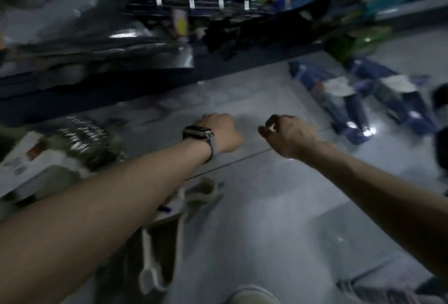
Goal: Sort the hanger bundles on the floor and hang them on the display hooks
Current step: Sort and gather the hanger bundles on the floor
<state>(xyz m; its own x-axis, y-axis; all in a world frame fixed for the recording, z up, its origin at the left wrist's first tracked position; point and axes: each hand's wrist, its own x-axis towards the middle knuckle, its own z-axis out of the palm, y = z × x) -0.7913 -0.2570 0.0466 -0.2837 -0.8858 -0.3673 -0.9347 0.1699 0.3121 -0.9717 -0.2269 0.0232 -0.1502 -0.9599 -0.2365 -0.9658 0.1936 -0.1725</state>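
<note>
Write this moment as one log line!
left hand: curled, nothing seen held | right hand: same | blue hanger bundles: on grey tiled floor, untouched

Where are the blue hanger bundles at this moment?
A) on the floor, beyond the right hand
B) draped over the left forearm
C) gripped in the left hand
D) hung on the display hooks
A: the blue hanger bundles lie on the floor, apart from the right hand.

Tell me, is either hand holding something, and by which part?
Cannot tell. The left hand and right hand are curled, palms hidden; a white speck by the right thumb is too blurred to name.
</note>
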